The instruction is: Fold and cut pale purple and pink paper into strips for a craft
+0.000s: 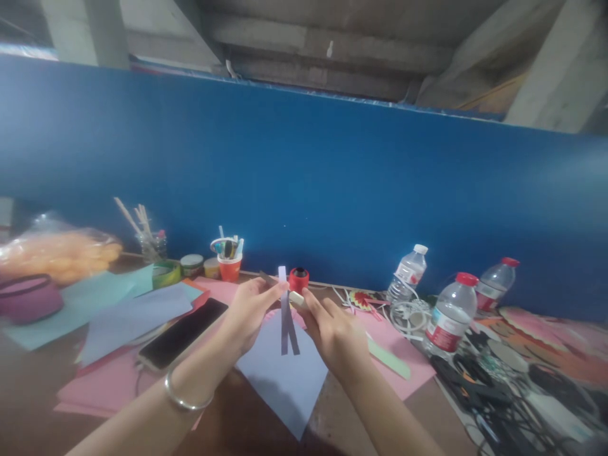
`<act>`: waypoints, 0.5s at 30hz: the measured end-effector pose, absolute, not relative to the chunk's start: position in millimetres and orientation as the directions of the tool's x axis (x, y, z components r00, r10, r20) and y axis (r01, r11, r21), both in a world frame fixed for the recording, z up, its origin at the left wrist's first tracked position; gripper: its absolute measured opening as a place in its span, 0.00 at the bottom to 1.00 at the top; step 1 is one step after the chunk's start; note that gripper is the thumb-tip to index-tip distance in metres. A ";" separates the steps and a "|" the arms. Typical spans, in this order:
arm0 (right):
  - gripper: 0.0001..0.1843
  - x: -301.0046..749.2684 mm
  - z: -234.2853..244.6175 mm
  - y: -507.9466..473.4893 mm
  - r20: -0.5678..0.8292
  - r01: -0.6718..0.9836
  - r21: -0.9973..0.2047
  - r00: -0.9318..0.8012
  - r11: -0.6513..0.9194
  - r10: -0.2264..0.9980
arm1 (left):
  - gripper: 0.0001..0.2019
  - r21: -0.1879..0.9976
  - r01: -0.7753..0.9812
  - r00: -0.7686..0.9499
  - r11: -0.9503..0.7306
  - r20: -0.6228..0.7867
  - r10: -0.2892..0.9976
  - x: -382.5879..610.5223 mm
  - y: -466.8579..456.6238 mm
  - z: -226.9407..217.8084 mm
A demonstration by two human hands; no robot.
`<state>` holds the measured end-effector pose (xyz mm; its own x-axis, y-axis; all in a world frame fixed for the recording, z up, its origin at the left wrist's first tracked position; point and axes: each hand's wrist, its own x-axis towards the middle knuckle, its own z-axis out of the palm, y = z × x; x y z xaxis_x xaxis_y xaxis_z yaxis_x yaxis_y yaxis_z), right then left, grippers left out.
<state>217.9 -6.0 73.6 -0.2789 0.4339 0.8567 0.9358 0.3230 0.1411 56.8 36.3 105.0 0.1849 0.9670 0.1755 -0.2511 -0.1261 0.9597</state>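
Between the thumb and fingers of my left hand (251, 307), two narrow paper strips are pinched: a pale lilac one (284, 329) standing upright and a darker grey one (293, 339) crossing it at a slant. My right hand (337, 332) is closed round a small pale cream stick (297, 299), its blunt end close to the strips; its kind is unclear. Below both hands lies a lavender paper sheet (285, 380), one corner toward me. A light green flat piece (390, 360) shows past my right hand on pink paper (411, 345); whether it joins the stick, I cannot tell.
A black phone (185, 332) and coloured sheets (137, 316) lie left. Along the blue wall stand a red cup of tools (230, 269), paint jars (192, 265) and a red tape roll (299, 278). Plastic bottles (451, 316) and tangled cables (513, 405) crowd the right.
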 end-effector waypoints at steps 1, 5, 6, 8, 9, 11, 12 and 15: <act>0.18 217.9 73.4 -5.9 0.852 0.934 0.144 -0.284 0.326 0.440 | 0.13 0.957 -0.261 0.183 -0.125 0.176 0.967 57.5 36.8 103.9; 0.18 218.6 72.4 -5.2 0.842 0.928 0.140 -0.295 0.345 0.452 | 0.12 0.950 -0.284 0.165 -0.129 0.181 0.970 59.5 37.2 101.1; 0.18 218.7 72.3 -5.0 0.842 0.927 0.137 -0.294 0.348 0.452 | 0.12 0.950 -0.283 0.161 -0.131 0.181 0.970 59.6 37.1 100.7; 0.18 218.8 72.1 -4.7 0.843 0.929 0.135 -0.291 0.346 0.453 | 0.13 0.952 -0.274 0.150 -0.134 0.180 0.972 59.5 37.0 99.9; 0.18 218.8 72.2 -4.6 0.844 0.929 0.135 -0.290 0.344 0.451 | 0.13 0.955 -0.265 0.143 -0.136 0.178 0.973 59.3 37.1 99.6; 0.18 218.6 72.4 -4.8 0.846 0.930 0.138 -0.289 0.340 0.448 | 0.14 0.961 -0.240 0.133 -0.140 0.175 0.976 58.7 37.8 98.7; 0.18 218.6 72.5 -4.9 0.847 0.931 0.141 -0.290 0.338 0.446 | 0.14 0.964 -0.224 0.130 -0.143 0.175 0.976 58.3 38.2 98.1; 0.18 218.9 72.7 -4.9 0.851 0.934 0.141 -0.284 0.329 0.441 | 0.15 0.974 -0.168 0.141 -0.154 0.178 0.974 56.9 39.9 95.9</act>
